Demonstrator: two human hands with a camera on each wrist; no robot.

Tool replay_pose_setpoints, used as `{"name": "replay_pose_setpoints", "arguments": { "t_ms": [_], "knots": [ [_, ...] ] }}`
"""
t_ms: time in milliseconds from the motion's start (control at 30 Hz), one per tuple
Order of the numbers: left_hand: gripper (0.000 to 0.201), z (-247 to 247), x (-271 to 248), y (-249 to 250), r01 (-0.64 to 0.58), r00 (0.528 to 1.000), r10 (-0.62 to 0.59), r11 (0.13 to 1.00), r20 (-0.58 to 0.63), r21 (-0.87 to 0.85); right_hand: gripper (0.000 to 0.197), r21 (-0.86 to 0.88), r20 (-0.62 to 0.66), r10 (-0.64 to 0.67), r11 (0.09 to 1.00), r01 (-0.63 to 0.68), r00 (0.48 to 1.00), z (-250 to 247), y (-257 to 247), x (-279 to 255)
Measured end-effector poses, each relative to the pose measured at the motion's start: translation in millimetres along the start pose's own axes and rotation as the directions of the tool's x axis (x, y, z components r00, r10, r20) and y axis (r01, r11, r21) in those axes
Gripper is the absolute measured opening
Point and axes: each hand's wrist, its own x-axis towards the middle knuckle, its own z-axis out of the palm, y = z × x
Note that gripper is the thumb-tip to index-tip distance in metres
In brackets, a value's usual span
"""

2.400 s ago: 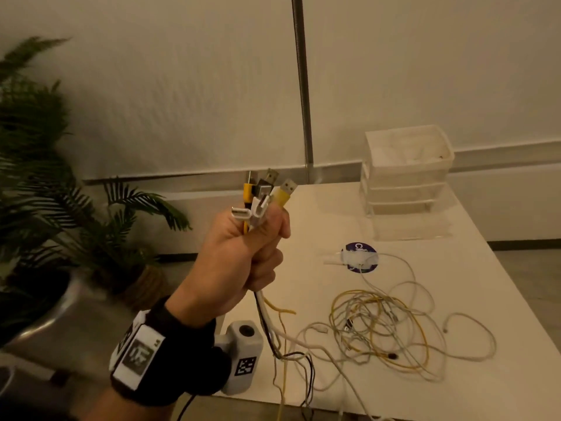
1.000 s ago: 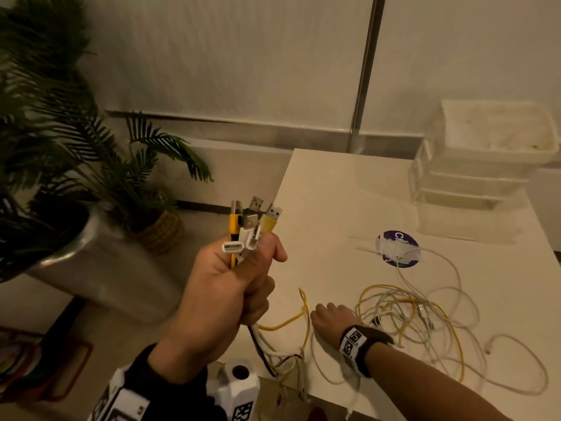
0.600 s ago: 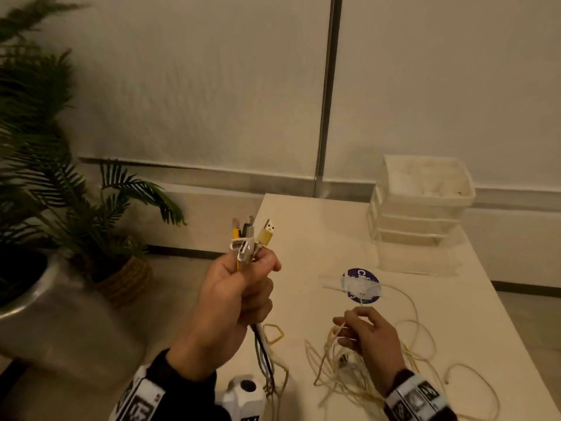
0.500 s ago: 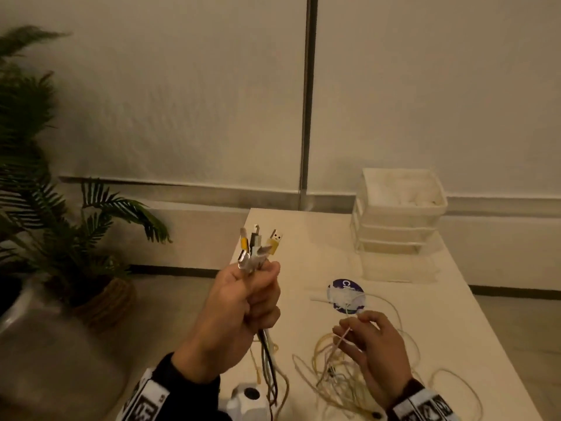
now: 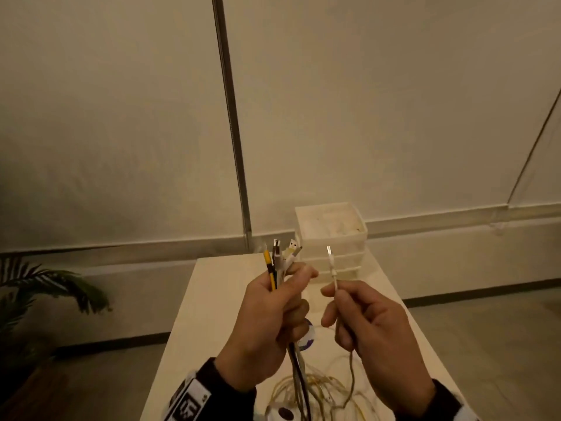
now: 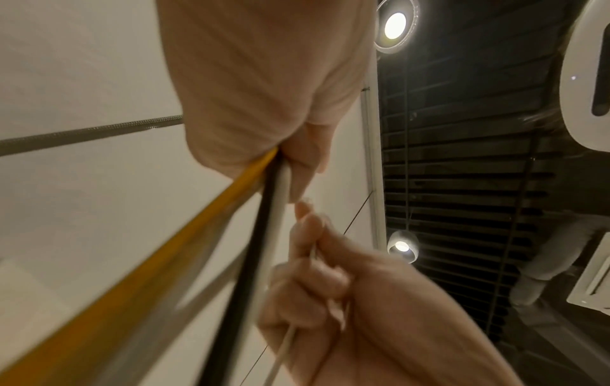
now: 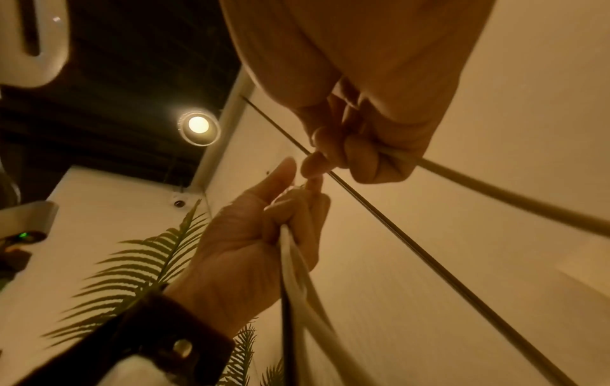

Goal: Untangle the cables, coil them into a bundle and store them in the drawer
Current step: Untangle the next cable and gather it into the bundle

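My left hand (image 5: 288, 290) grips a bunch of cable ends (image 5: 277, 262), yellow, black and white, with their plugs pointing up. Beside it, my right hand (image 5: 335, 294) pinches a thin white cable (image 5: 332, 268) just below its upright plug. Both hands are raised above the white table (image 5: 209, 299). The rest of the cables (image 5: 321, 390) lie tangled on the table below the hands. In the left wrist view the yellow, black and white strands (image 6: 185, 250) run down from my left hand (image 6: 297, 169). In the right wrist view my right hand's fingers (image 7: 356, 154) curl round the cable (image 7: 495, 193).
A white plastic drawer unit (image 5: 331, 235) stands at the table's far end against the wall. A round purple sticker (image 5: 307, 341) shows between my hands. A potted fern (image 5: 51, 287) stands on the floor to the left. Grey floor lies to the right of the table.
My right hand has lifted off the tangle with a white cable end and brought it up beside the bunch. My left hand keeps its grip. The head view has tilted up.
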Motion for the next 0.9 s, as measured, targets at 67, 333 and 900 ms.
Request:
{"name": "replay_pose_setpoints", "arguments": {
  "t_ms": [67,333,900],
  "knots": [
    [0.03,7,3,-5,-0.027,0.999,0.026,0.999,0.02,0.032,0.022,-0.09,-0.003,-0.092,0.992,0.091,0.996,2,-5,0],
    [0.023,30,5,-20,-0.055,0.99,0.082,0.974,-0.117,0.218,0.023,-0.327,0.02,-0.248,0.914,0.241,0.969,5,6,3],
    [0.032,-61,-9,67,-0.215,0.958,0.247,0.954,-0.144,0.21,0.037,-0.437,0.266,0.322,0.881,-0.183,0.909,-70,57,18]
  ]
}}
